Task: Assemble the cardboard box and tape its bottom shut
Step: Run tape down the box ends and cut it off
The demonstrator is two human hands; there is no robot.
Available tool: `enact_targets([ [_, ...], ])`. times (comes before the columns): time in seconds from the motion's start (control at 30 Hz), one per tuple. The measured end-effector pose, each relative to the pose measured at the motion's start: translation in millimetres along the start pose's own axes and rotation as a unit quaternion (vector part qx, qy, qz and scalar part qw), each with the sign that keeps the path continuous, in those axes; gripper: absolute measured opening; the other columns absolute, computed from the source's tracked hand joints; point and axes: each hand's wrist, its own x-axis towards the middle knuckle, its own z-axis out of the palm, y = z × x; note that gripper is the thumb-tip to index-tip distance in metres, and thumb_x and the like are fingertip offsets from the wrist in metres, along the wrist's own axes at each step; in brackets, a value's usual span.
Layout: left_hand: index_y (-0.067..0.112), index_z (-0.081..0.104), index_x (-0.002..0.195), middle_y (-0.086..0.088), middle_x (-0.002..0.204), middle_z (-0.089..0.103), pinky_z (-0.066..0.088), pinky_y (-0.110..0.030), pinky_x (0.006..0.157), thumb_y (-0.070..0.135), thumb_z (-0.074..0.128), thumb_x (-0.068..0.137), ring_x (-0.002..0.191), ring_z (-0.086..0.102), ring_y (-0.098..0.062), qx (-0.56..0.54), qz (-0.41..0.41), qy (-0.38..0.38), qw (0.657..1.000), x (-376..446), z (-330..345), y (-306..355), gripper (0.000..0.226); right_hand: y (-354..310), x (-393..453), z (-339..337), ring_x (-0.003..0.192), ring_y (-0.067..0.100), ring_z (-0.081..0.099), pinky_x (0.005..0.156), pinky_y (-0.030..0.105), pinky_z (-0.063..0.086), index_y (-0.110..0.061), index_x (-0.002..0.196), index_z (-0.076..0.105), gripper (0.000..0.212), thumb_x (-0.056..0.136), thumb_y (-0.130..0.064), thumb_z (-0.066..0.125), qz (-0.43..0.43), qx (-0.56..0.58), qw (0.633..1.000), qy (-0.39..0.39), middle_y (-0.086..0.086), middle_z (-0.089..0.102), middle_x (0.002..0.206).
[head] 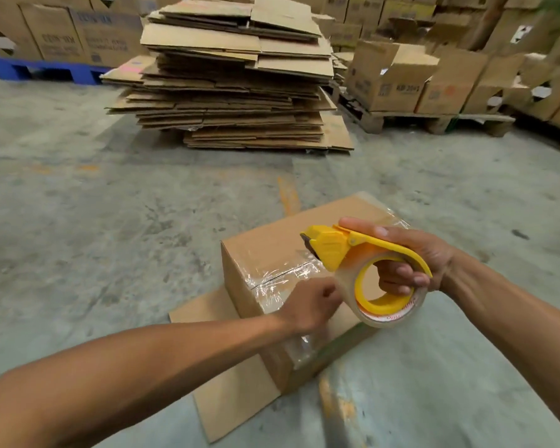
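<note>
1. Head view: the cardboard box [272, 253] stands on the concrete floor [110, 205] in the lower middle of the picture, closed face up, with its open flaps lying flat on the floor beneath it.
2. Clear tape [282, 273] runs wrinkled across the seam on the box's upper face and down the near side.
3. The right hand [411, 257] is closed around a yellow tape dispenser [337, 250], fingers through the core and thumb along the top of the handle, holding it just above the box.
4. The dispenser carries a roll of clear tape [388, 315]; red print shows on the roll's inner ring, too small and curved to read.
5. The left hand [311, 305] is loosely curled, fingertips pinched together at the film beside the roll; whether it actually grips the tape end cannot be told.
6. Behind the box rises a tall stack of flattened cardboard sheets [233, 82].
7. To the right, open cartons [398, 79] sit on a wooden pallet [434, 121]; one label reads roughly "KB 20x1", blurred.
8. At far left, printed cartons [78, 37] rest on a blue pallet [46, 71]; their lettering is too blurred to read.
</note>
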Motion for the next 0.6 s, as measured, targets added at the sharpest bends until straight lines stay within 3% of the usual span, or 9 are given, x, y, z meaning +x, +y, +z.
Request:
enact_targets([
  [0.03, 0.002, 0.069, 0.099, -0.013, 0.095, 0.072, 0.053, -0.049, 0.084, 0.057, 0.044, 0.086, 0.089, 0.065, -0.025, -0.104, -0.050, -0.002, 0.993, -1.1, -8.7, 9.6, 0.062, -1.0, -4.3, -7.3, 0.034, 0.008, 0.058, 0.047, 0.024, 0.050, -0.032, 0.135, 0.059, 0.044, 0.091, -0.036, 0.064, -0.003, 0.013, 1.000, -0.010, 0.002, 0.061, 0.049],
  [0.1, 0.007, 0.070, 0.104, -0.013, 0.095, 0.074, 0.055, -0.037, 0.072, 0.061, 0.040, 0.094, 0.085, 0.070, -0.028, -0.289, -0.165, -0.048, 0.942, -3.7, -27.9, 24.7, 0.062, -3.8, -14.7, -18.6, 0.042, 0.004, 0.063, 0.052, 0.023, 0.051, -0.029, 0.126, 0.067, 0.033, 0.098, -0.036, 0.050, -0.015, -0.004, 0.999, -0.038, -0.003, 0.068, 0.058],
  [0.17, 0.003, 0.069, 0.113, -0.016, 0.101, 0.073, 0.054, -0.033, 0.065, 0.069, 0.039, 0.092, 0.082, 0.072, -0.030, -0.401, -0.199, -0.075, 0.891, -5.9, -42.5, 34.9, 0.075, -6.0, -25.3, -25.8, 0.051, 0.000, 0.067, 0.056, 0.021, 0.050, -0.029, 0.117, 0.071, 0.037, 0.102, -0.036, 0.038, -0.026, -0.028, 0.997, -0.062, -0.007, 0.072, 0.067],
  [0.2, 0.002, 0.069, 0.112, -0.016, 0.100, 0.073, 0.054, -0.032, 0.063, 0.071, 0.043, 0.089, 0.078, 0.071, -0.029, -0.434, -0.200, -0.088, 0.874, -9.4, -49.2, 43.1, 0.077, -5.9, -29.9, -30.6, 0.050, 0.002, 0.067, 0.056, 0.022, 0.050, -0.029, 0.122, 0.068, 0.035, 0.102, -0.035, 0.040, -0.027, -0.019, 0.998, -0.054, -0.005, 0.072, 0.066],
  [0.27, 0.001, 0.069, 0.108, -0.015, 0.095, 0.072, 0.056, -0.032, 0.060, 0.067, 0.053, 0.086, 0.072, 0.071, -0.027, -0.475, -0.205, -0.088, 0.851, -12.6, -53.3, 57.6, 0.072, -5.1, -40.3, -40.2, 0.046, 0.008, 0.066, 0.053, 0.025, 0.052, -0.028, 0.138, 0.056, 0.038, 0.100, -0.032, 0.048, -0.021, 0.017, 0.999, -0.029, 0.002, 0.069, 0.061],
  [0.33, 0.000, 0.069, 0.105, -0.014, 0.092, 0.072, 0.058, -0.031, 0.060, 0.055, 0.063, 0.085, 0.070, 0.071, -0.024, -0.490, -0.211, -0.088, 0.841, -14.0, -51.9, 67.4, 0.059, -3.4, -49.8, -48.5, 0.045, 0.010, 0.066, 0.053, 0.027, 0.052, -0.027, 0.140, 0.053, 0.040, 0.100, -0.031, 0.049, -0.023, 0.023, 0.999, -0.019, 0.005, 0.069, 0.061],
  [0.47, -0.001, 0.071, 0.099, -0.014, 0.095, 0.074, 0.059, -0.030, 0.063, 0.033, 0.071, 0.084, 0.074, 0.073, -0.023, -0.492, -0.218, -0.112, 0.836, -15.6, -45.2, 78.8, 0.037, -5.1, -56.7, -48.0, 0.049, 0.006, 0.067, 0.054, 0.024, 0.052, -0.027, 0.126, 0.065, 0.033, 0.101, -0.034, 0.043, -0.034, 0.002, 0.999, -0.008, 0.000, 0.071, 0.065],
  [0.6, 0.001, 0.074, 0.091, -0.015, 0.096, 0.075, 0.059, -0.030, 0.064, 0.015, 0.071, 0.083, 0.075, 0.074, -0.023, -0.504, -0.219, -0.110, 0.828, -13.6, -37.4, 81.6, 0.017, -4.9, -61.1, -45.4, 0.055, 0.002, 0.069, 0.058, 0.021, 0.050, -0.026, 0.112, 0.072, 0.040, 0.103, -0.035, 0.034, -0.040, -0.020, 0.999, -0.003, -0.005, 0.074, 0.071],
])
